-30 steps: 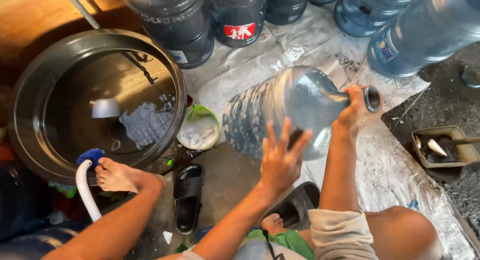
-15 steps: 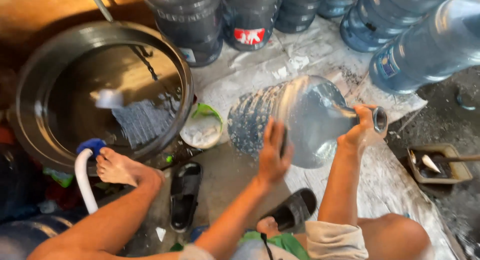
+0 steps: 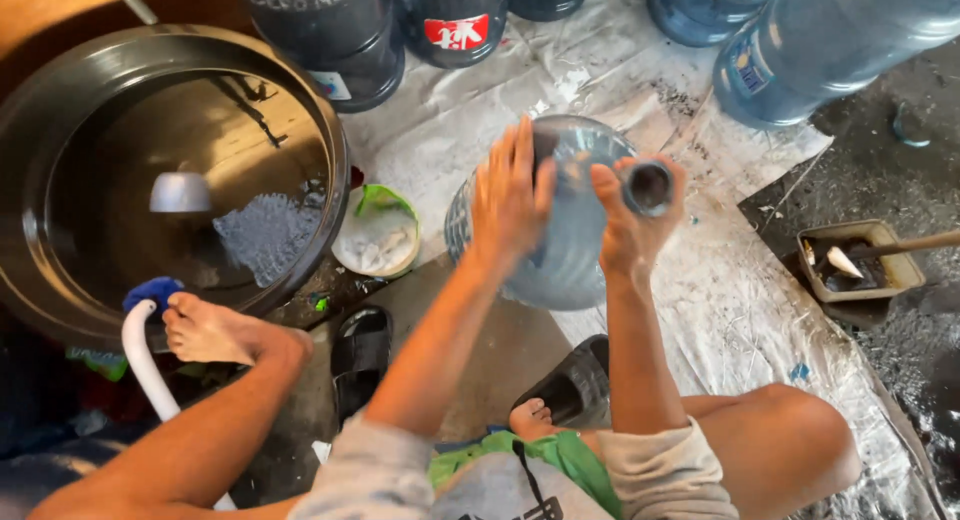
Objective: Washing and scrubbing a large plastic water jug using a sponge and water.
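Observation:
A large clear blue water jug (image 3: 568, 255) is held in front of me, tilted with its open neck (image 3: 648, 187) toward me on the right. My right hand (image 3: 628, 218) grips the jug just below the neck. My left hand (image 3: 510, 195) lies flat on the jug's shoulder with fingers spread. My bare left foot (image 3: 212, 330) rests on the rim of a big dark round basin (image 3: 335, 175) holding soapy water, foam and a small floating cup (image 3: 180, 192).
Several large water jugs (image 3: 820, 50) stand along the top on a crumpled plastic sheet (image 3: 740, 310). A small bowl with green trim (image 3: 377, 237) sits beside the basin. A white hose (image 3: 145, 365), black sandals (image 3: 360, 355), and a tray with a brush (image 3: 850, 260) lie around.
The jug has swung from lying sideways to pointing its neck toward me. My left hand moved from under the body up onto its shoulder, while my right hand kept its hold at the neck.

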